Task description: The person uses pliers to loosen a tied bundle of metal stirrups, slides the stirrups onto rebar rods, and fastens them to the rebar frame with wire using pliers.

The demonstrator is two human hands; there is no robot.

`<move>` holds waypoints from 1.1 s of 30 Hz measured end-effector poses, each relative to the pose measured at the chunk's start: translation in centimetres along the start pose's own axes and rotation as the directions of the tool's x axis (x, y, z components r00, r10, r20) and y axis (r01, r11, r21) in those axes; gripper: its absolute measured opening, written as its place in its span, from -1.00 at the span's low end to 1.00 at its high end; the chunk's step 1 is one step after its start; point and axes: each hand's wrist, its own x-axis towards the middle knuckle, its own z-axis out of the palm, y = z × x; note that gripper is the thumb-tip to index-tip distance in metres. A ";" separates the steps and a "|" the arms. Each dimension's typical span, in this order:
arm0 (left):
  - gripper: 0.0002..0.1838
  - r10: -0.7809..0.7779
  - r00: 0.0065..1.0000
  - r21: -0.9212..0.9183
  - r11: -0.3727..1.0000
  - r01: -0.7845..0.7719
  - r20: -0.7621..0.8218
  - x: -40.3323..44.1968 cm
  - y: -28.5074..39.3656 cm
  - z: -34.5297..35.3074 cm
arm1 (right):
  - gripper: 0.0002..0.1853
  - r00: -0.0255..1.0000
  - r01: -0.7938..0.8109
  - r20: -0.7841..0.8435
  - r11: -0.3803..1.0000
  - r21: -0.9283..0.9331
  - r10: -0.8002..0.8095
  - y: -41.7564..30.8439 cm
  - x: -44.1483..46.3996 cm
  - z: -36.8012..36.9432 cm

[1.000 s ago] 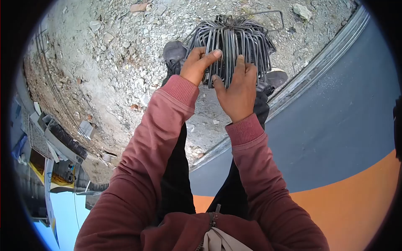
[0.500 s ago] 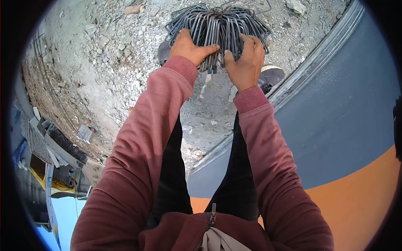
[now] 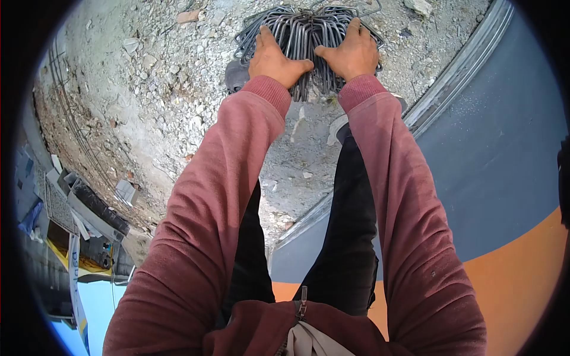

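Observation:
A bundle of bent steel rebar stirrups (image 3: 301, 41) lies on the rubble ground, fanned out to both sides from a gathered middle. My left hand (image 3: 278, 62) spans its left part, the thumb stretched toward the centre and the fingers over the outer rods. On the other side my right hand (image 3: 352, 54) grips the right part, its thumb pointing inward and its fingers reaching over the top. Rods show between each thumb and its fingers. The fingertips are partly hidden among the steel.
A shoe (image 3: 236, 76) is beside the bundle's left edge. To the right a concrete edge (image 3: 451, 71) borders a grey painted surface (image 3: 493, 160) with an orange band (image 3: 522, 261). Thin rods (image 3: 74, 124) and a pale block (image 3: 126, 193) lie at left.
My right hand has slid farther up the bundle, and my left hand has shifted slightly to the right. The right foot and leg have shifted. The bundle stays nearly in place.

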 end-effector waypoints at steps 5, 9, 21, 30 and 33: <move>0.09 0.048 0.999 -0.058 0.997 -0.048 0.004 0.1 0.0 -2.5 | 0.03 0.999 0.010 0.045 1.000 0.010 -0.011 0.1 0.4 -1.1; 0.11 0.060 0.998 -0.096 0.994 -0.058 0.024 0.7 -1.0 -1.5 | 0.06 0.997 -0.023 0.073 0.999 0.024 0.021 -0.1 0.0 -1.6; -0.34 0.277 0.939 -0.459 0.820 -0.342 -0.205 5.5 -8.1 -1.2 | 0.05 0.995 -0.048 -0.072 0.971 0.234 0.066 -0.8 -1.3 -0.5; -0.19 0.146 0.942 -0.008 0.989 -0.151 0.302 -19.6 -13.3 -11.4 | 0.07 0.995 0.012 -0.094 1.000 0.005 -0.012 -1.0 -2.3 0.1; -0.18 0.072 0.950 0.095 0.990 -0.105 0.304 -25.7 -14.6 -14.5 | 0.12 0.990 -0.018 -0.143 0.985 -0.171 -0.007 0.2 -6.9 0.0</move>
